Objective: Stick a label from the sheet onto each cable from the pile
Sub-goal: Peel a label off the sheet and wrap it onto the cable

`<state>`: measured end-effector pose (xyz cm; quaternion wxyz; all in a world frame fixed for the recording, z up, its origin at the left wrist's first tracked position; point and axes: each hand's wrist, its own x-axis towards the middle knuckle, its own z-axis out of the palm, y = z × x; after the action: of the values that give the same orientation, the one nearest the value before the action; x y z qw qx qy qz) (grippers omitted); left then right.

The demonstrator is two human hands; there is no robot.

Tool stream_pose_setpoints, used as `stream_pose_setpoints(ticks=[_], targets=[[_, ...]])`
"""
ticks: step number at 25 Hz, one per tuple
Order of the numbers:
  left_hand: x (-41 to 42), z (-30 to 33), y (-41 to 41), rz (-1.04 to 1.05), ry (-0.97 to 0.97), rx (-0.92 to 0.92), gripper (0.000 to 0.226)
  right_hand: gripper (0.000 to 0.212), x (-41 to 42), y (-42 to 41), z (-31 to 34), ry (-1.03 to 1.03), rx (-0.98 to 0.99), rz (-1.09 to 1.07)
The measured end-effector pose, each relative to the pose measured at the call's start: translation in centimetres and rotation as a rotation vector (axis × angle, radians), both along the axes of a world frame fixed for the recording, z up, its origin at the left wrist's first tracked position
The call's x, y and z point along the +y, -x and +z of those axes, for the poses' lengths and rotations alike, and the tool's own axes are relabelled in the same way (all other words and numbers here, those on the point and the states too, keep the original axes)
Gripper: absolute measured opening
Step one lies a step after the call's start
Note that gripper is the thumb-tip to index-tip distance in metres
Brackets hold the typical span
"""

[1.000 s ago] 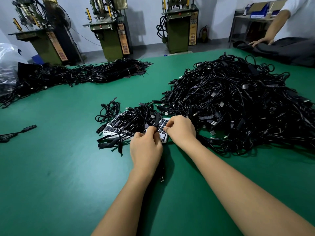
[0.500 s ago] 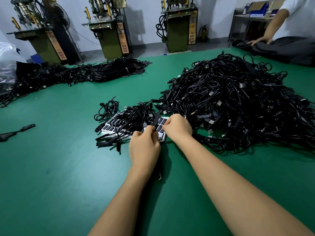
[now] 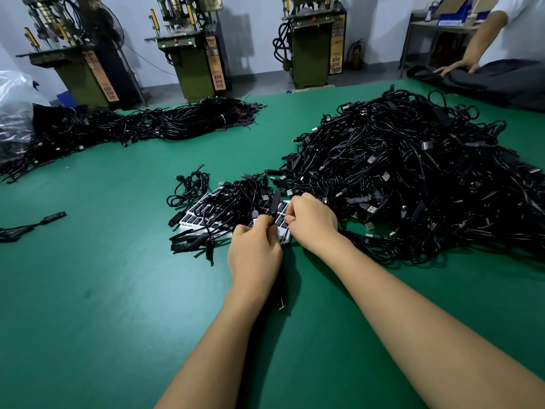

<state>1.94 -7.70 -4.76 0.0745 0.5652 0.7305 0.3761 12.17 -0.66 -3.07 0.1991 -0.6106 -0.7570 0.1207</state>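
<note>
A big pile of black cables (image 3: 413, 178) covers the right half of the green table (image 3: 103, 290). A white label sheet (image 3: 197, 217) with black labels lies at the middle, half buried under a small heap of cables (image 3: 236, 199). My left hand (image 3: 255, 255) grips one black cable by its flat black block (image 3: 275, 203), which sticks up over the sheet; the cable's plug end (image 3: 281, 302) trails out under my wrist. My right hand (image 3: 314, 221) is curled beside that block, fingertips pinched at the sheet. Whether they hold a label is hidden.
A long bundle of black cables (image 3: 132, 128) runs along the table's far left. One loose cable (image 3: 35, 224) lies at the left edge. Olive-green machines (image 3: 200, 66) stand behind the table. Another person's hand (image 3: 455, 67) rests on dark fabric at the far right.
Both hands stay over the label sheet. My right hand has edged a little closer to the left hand and the upright cable block. The view has shifted slightly.
</note>
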Motion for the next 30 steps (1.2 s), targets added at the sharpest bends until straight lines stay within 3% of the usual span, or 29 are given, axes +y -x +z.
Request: stream_pose_setpoints(ticks=[6,12,14,18,19,24,30], targets=[[-0.1,0.1,-0.1,0.004,-0.003,-0.001,0.014,0.006,-0.1,0.0,-0.1,-0.051,-0.011,0.064],[0.0,0.2,0.0,-0.004,-0.015,0.011,0.014,0.016,-1.0,0.0,-0.5,-0.154,0.159,0.077],[0.1,0.1,0.1,-0.011,-0.033,0.005,0.014,0.016,-1.5,-0.1,-0.2,-0.152,0.305,0.083],[0.1,0.1,0.3,-0.123,-0.137,-0.028,0.015,0.013,-2.4,-1.9,1.3,-0.006,0.813,0.011],[0.1,0.2,0.2,-0.17,-0.157,-0.088,0.018,0.013,-2.8,-2.8,1.6,0.054,0.913,-0.021],[-0.6,1.1,-2.3,-0.376,-0.077,-0.771,0.027,0.011,-4.5,-7.2,1.5,0.294,1.226,-0.161],[-1.0,1.2,-2.8,-0.412,0.06,-0.862,0.011,0.015,-5.9,-8.6,0.1,0.154,1.379,-0.15]])
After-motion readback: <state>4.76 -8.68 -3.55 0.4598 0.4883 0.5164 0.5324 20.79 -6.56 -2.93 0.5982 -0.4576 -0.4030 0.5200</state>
